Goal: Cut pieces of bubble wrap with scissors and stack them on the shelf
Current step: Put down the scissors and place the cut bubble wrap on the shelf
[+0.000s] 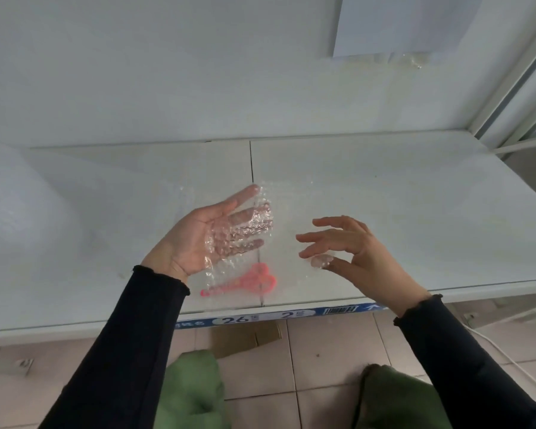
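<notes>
I hold a clear piece of bubble wrap [288, 212] just above the white shelf [399, 196]. My left hand [205, 236] is palm-up and flat under its left part; three fingers show through the bubbles and the top finger lies bare at the wrap's edge. My right hand [344, 249] is at the right side, the thumb tip covered by wrap and pinched against the fingers. Pink scissors [245, 283] lie on the shelf near its front edge, seen through the wrap. They are below my left hand and neither hand touches them.
A large roll of bubble wrap [16, 212] fills the shelf's left end. A paper sheet [399, 23] hangs on the back wall with more clear wrap [415, 60] below it. A blue label strip [260, 318] runs along the shelf front. Cardboard [245, 339] lies on the tiled floor.
</notes>
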The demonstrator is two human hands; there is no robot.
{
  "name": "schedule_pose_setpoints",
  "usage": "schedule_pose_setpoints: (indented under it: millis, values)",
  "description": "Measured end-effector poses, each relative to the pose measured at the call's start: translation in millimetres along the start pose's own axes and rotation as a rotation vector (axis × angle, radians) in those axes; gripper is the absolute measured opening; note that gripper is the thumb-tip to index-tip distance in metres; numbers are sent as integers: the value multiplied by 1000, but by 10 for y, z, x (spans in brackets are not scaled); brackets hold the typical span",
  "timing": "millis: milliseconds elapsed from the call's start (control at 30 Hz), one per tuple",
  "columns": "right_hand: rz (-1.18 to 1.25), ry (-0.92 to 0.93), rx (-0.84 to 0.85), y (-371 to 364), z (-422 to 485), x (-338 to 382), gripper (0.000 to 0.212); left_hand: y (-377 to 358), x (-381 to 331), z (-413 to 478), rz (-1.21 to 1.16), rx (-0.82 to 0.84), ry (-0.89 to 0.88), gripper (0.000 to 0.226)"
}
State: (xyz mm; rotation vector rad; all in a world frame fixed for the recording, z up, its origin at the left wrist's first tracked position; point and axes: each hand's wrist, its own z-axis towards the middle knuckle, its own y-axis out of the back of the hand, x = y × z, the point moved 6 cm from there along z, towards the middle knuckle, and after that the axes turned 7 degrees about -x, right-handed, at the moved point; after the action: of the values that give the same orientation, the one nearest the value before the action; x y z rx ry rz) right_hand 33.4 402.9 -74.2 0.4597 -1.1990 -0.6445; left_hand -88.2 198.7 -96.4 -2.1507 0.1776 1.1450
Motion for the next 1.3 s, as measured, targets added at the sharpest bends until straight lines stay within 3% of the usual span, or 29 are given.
schedule_pose_setpoints:
  millis: [167,433,567,700,767,833,900,1167,1300]
  values:
    - [141,-149,54,68,-48,-107,17,53,-57,-82,244,-65,-45,40]
    - [410,-293,-407,205,50,-266,17,-202,34,-135,390,48,-83,42]
    - [634,-347,-426,156,86,-333,26,-311,41,-163,346,82,-97,39]
    - [671,-340,-481,161,108,-314,24,-337,83,-137,318,122,-69,43]
    - [661,-329,-529,200,102,-307,16,-345,101,-119,199,98,-54,54]
    - [669,-325,-572,239,94,-310,9,-346,142,-107,54,85,-33,80]
    - [676,-321,-605,270,93,-321,6,-352,180,-96,52,87,-65,90]
    - [664,-286,-662,325,79,-286,17,-350,155,-80,278,-139,-252,44]
    - [644,-290,-688,376,76,-290,19,-366,154,-89,303,-187,-308,45]
